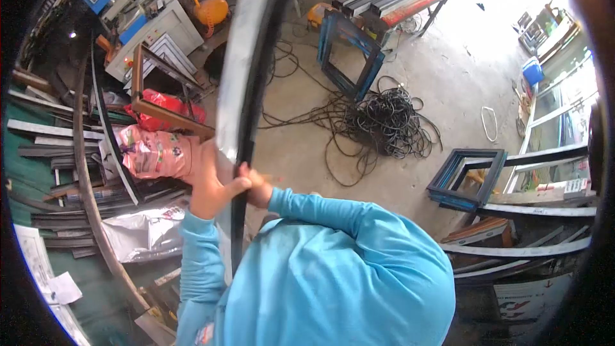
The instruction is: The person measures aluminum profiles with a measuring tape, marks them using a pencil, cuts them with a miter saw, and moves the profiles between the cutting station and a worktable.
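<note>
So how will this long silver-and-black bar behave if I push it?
The silver-and-black bar is probably stiff; no kink shows along it. It may swing or tip, since its top runs out of view. Its smooth, shiny face could feel slippery.

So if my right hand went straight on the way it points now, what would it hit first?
Your right hand would likely meet the long bar first; it already seems to be against it. Your left hand comes next, though the depth between them is unclear.
</note>
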Demonstrator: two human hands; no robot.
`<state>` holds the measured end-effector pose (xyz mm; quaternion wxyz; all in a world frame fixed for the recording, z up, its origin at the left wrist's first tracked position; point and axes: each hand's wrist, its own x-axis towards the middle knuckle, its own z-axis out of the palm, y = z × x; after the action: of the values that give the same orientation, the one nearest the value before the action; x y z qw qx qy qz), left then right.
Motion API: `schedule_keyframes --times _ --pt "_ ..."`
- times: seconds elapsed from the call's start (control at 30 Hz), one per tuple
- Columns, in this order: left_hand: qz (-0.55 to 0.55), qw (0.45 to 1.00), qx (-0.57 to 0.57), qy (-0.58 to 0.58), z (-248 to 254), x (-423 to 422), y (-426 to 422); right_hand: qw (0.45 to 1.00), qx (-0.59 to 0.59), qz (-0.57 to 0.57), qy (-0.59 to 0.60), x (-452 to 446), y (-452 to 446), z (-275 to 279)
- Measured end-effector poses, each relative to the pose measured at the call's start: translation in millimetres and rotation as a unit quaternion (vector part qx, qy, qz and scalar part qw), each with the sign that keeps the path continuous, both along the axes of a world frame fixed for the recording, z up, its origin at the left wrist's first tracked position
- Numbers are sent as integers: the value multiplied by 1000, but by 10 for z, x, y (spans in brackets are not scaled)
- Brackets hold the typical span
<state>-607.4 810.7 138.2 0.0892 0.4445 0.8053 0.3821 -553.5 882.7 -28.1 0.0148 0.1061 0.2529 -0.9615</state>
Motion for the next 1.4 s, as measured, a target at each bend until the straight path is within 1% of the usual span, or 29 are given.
schedule_keyframes --times 0.03,0.07,0.13,0.2,0.27,0.3,0.33,0.37,0.4,0.47,0.5,0.53,0.57,0.6,0.67,0.7,0.77,0.87,0.93,1.0,1.03,1.1,1.17,1.2,1.23,1.27,1.3,1.33,1.4 --pt "-24 996 -10 88 -193 -97 61 998 -43 -26 41 -75 328 203" --pt "-14 1000 4 -14 -425 -98 80 991 -87 -55 85 -97 748 449" --pt "-30 998 -28 -50 -919 -264 97 988 -84 -65 109 -183 1441 497" --pt "3 968 -43 -247 -1533 -358 -60 984 -90 -121 91 -345 2011 459" --pt "30 951 -130 -278 -1463 -471 28 980 -63 -184 45 -477 2500 410" --pt "17 952 -128 -278 -1589 -664 70 974 -101 -199 34 -559 2712 396" --pt "40 957 -158 -239 -1750 -897 62 963 -131 -234 33 -700 2913 296" --pt "65 959 -187 -203 -1878 -1081 24 958 -120 -262 -1 -798 3069 242" --pt "57 959 -181 -210 -1928 -1269 39 951 -106 -288 -32 -918 3252 218" --pt "39 950 -242 -191 -1958 -1790 203 945 -104 -306 -42 -1181 3591 113" --pt "20 948 -248 -197 -2031 -2032 204 935 -123 -328 -61 -1289 3690 165" --pt "3 945 -255 -204 -2099 -2245 202 932 -99 -337 -88 -1402 3856 75" --pt "-16 936 -261 -236 -2057 -2446 250 925 -110 -348 -102 -1500 3972 128" --pt "-21 937 -256 -237 -2044 -2652 307 918 -122 -360 -115 -1607 4095 188" --pt "-81 906 -296 -291 -1999 -3013 499 917 -107 -371 -104 -1797 4444 189" --pt "-89 911 -285 -283 -1738 -3107 755 915 -100 -379 -96 -1876 4603 180" --pt "-90 909 -296 -278 -1439 -3303 1169 902 -99 -409 -101 -2033 4899 224" --pt "-96 908 -298 -279 -1354 -3634 1722 876 -85 -466 -93 -2254 5348 428" --pt "-106 906 -292 -286 -1363 -3817 2116 859 -37 -504 -82 -2399 5659 508" --pt "-146 904 -246 -318 -1368 -3877 2486 851 -47 -516 -87 -2540 6169 124" --pt "-153 891 -242 -353 -1265 -3887 2731 831 -14 -542 -126 -2612 6421 -30" --pt "-153 899 -232 -339 -1291 -3955 3140 828 -7 -540 -150 -2773 6917 -273" --pt "-147 910 -229 -312 -1275 -4091 3603 821 8 -542 -180 -2998 7330 -284" --pt "-144 913 -234 -300 -1278 -4188 3755 812 15 -548 -200 -3124 7455 -240" --pt "-154 913 -210 -315 -1309 -4339 3974 810 34 -560 -174 -3257 7527 14" --pt "-168 910 -185 -331 -1357 -4478 4237 833 83 -525 -153 -3357 7760 -145" --pt "-172 881 -140 -417 -1395 -4564 4468 820 120 -520 -206 -3448 7885 -50" --pt "-173 882 -145 -414 -1317 -4608 4712 805 150 -509 -264 -3552 7905 76" --pt "-173 899 -179 -359 -1115 -4757 5234 802 154 -509 -271 -3725 7910 111"
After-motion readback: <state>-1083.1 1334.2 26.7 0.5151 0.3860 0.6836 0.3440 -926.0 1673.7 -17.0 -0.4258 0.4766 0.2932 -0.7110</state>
